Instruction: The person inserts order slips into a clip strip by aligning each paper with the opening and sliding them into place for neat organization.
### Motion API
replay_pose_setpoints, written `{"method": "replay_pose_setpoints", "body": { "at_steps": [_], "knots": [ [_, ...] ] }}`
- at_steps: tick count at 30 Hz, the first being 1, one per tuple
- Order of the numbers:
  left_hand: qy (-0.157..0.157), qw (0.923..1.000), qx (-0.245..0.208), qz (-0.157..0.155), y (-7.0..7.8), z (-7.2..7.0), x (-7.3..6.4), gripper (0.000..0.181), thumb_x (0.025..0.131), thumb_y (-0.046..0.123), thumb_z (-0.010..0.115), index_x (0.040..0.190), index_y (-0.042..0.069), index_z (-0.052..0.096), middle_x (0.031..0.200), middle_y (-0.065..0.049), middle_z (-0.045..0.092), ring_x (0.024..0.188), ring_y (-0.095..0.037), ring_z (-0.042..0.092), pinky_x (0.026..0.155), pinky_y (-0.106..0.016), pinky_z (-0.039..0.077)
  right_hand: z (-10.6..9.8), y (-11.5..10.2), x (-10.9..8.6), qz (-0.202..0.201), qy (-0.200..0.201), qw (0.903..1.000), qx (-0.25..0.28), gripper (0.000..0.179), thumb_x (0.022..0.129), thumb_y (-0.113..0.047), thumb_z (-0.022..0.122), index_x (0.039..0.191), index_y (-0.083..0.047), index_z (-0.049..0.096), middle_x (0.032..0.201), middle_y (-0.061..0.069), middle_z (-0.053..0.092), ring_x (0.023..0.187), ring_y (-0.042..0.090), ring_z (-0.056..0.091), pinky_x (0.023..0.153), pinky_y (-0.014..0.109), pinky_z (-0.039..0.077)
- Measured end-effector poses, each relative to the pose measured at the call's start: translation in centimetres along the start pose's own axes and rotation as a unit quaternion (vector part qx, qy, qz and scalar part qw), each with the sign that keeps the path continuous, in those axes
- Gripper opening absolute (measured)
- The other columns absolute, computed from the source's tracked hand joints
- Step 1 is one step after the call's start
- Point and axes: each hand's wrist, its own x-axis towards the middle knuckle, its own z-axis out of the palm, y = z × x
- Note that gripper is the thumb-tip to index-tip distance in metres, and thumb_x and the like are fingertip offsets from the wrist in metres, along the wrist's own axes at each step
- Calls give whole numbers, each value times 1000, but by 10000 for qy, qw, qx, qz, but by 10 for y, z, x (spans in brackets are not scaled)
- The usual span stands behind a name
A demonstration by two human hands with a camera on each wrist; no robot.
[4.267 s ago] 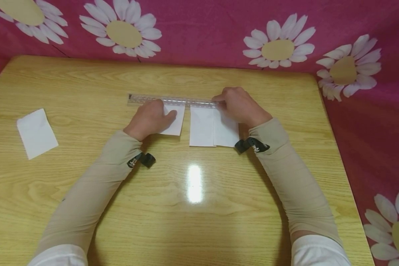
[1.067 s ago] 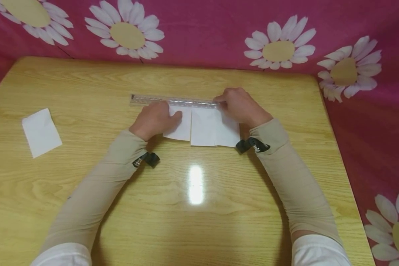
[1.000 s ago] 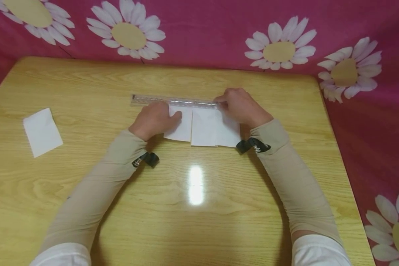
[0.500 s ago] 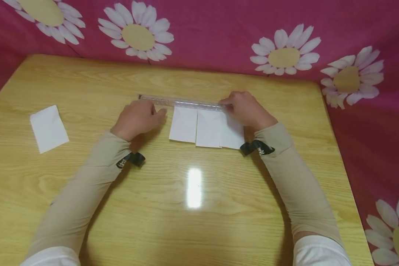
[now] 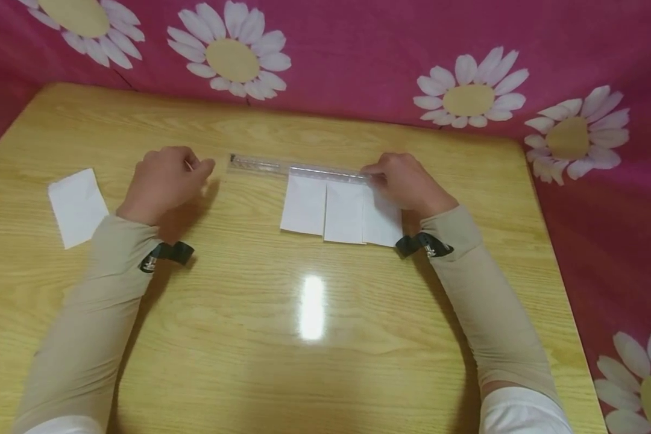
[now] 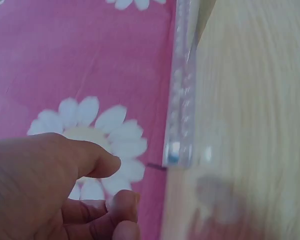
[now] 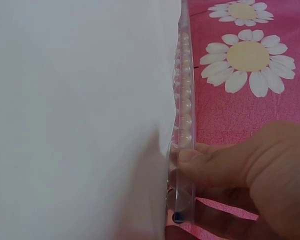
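My right hand [image 5: 409, 184] pinches the right end of a clear plastic ruler [image 5: 260, 164], thumb on top in the right wrist view. Along the ruler's near edge three white paper pieces lie side by side: a left piece [image 5: 304, 205], a middle piece [image 5: 343, 211] and a right piece [image 5: 381, 220], partly covered by that hand. My left hand [image 5: 165, 181] is off to the left, fingers loosely curled around nothing. In the left wrist view the ruler's free end [image 6: 180, 115] is apart from that hand's thumb.
Another white paper piece [image 5: 78, 208] lies alone at the left, close to my left wrist. Beneath everything is a glossy wood-grain table [image 5: 260, 374], with light glaring off its middle. A pink flowered cloth [image 5: 352, 60] hangs along the back and right edges.
My left hand pushed the left paper piece right against the middle one, then released it and moved away to the left. My right hand still holds the ruler's end.
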Motion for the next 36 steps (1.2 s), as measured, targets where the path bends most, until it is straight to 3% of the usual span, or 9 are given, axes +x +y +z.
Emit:
{"method": "replay_pose_setpoints", "body": {
  "at_steps": [10, 15, 19, 23, 29, 34, 36],
  "knots": [
    [236, 9960, -264, -821, -45, -29, 3, 64, 101, 60, 41, 118, 1, 60, 100, -17, 64, 106, -40, 51, 83, -47, 38, 1, 0, 0, -108, 159, 9998, -42, 31, 103, -8, 57, 130, -10, 72, 97, 18, 71, 80, 26, 56, 73, 38, 46],
    [358, 9933, -191, -1077, -72, -40, 3, 64, 100, 58, 44, 120, -1, 59, 107, -25, 65, 108, -45, 53, 77, -45, 38, 1, 0, 0, -103, 156, 9998, -10, 31, 104, -6, 56, 130, -10, 72, 97, 19, 71, 81, 27, 57, 75, 40, 48],
    [94, 9928, -130, -1187, -92, -48, 0, 68, 99, 61, 47, 122, -2, 54, 121, -32, 64, 109, -45, 56, 73, -42, 39, 1, -1, 0, -96, 139, 9999, -16, 31, 103, -6, 56, 130, -9, 72, 97, 19, 71, 80, 26, 56, 74, 39, 47],
    [-248, 9913, 99, -1289, -106, -52, -3, 75, 98, 64, 48, 129, -5, 48, 134, -36, 55, 112, -48, 54, 77, -48, 42, 2, -2, 1, -57, 118, 9999, -25, 31, 103, -6, 57, 130, -9, 72, 97, 18, 71, 80, 26, 55, 73, 37, 46],
    [-325, 9869, 247, -1563, -124, -60, -10, 75, 100, 59, 51, 134, -7, 44, 138, -37, 47, 117, -52, 49, 85, -60, 43, 2, -1, 1, -54, 85, 9999, -68, 31, 103, -6, 57, 130, -10, 72, 96, 18, 70, 79, 26, 54, 72, 37, 45],
    [-305, 9831, 306, -1780, -138, -65, -17, 69, 97, 47, 64, 133, -9, 45, 131, -38, 47, 112, -51, 47, 74, -49, 43, 1, -2, 1, -78, 87, 9999, -98, 31, 103, -6, 57, 130, -10, 72, 95, 18, 69, 78, 26, 53, 71, 36, 44],
    [-339, 9783, 212, -2035, -142, -65, -19, 67, 95, 43, 68, 130, -9, 45, 125, -36, 48, 109, -50, 45, 72, -47, 42, 1, -1, 1, -114, 102, 9998, -108, 32, 103, -5, 56, 130, -10, 72, 95, 18, 69, 79, 26, 54, 72, 37, 45]
  ]
}}
